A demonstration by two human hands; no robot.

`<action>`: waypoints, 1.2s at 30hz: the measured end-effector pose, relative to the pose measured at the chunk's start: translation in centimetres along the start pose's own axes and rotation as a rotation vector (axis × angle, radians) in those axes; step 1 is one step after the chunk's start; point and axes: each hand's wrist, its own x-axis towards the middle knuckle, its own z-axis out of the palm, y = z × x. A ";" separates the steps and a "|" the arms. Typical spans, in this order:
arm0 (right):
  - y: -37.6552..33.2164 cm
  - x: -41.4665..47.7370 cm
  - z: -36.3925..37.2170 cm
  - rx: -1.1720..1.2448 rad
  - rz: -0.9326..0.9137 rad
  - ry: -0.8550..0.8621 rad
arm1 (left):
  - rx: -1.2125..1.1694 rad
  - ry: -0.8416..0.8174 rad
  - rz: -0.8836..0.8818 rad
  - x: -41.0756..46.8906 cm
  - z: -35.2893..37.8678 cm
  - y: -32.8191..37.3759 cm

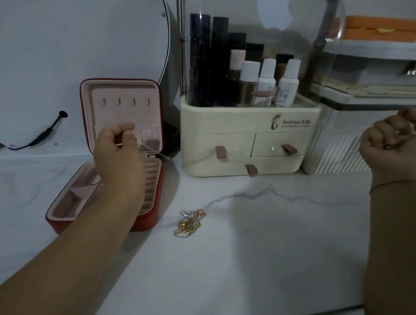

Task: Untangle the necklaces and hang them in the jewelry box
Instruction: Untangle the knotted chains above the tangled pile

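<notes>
Two bare hands are raised over a white marble-patterned counter (270, 245), well apart from each other. The left hand (117, 147), at centre left of the frame, is in front of the open red jewelry box with pale pink lining (151, 217); its thumb and forefinger are pinched together on one end of a thin silver beaded chain (152, 148). The chain runs from that pinch down and to the right, across the front of the cream plastic cosmetic organizer with brown drawer pulls (249, 133); past the organizer's drawers it becomes too faint to follow. The right hand (393, 143), at the right edge of the frame, is curled into a loose fist with a small dark reddish thing showing between the fingers; whether that is the chain's other end cannot be told. A thin red string bracelet (398, 184) circles that wrist.

The jewelry box lid stands upright against the wall at centre left, with a row of four small hooks (125, 101) near its top, all bare. On the counter at lower centre, just to the right of the box's base, lies a tangled heap of gold and silver necklaces with a rose-coloured bead (190, 222), touched by neither hand. Behind the box, at upper left, leans a round mirror with a black cable (44, 132) trailing below it.
</notes>
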 end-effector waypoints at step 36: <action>9.4 -3.6 11.4 -0.479 0.767 0.019 | -0.076 -1.207 -0.479 -8.0 3.9 5.2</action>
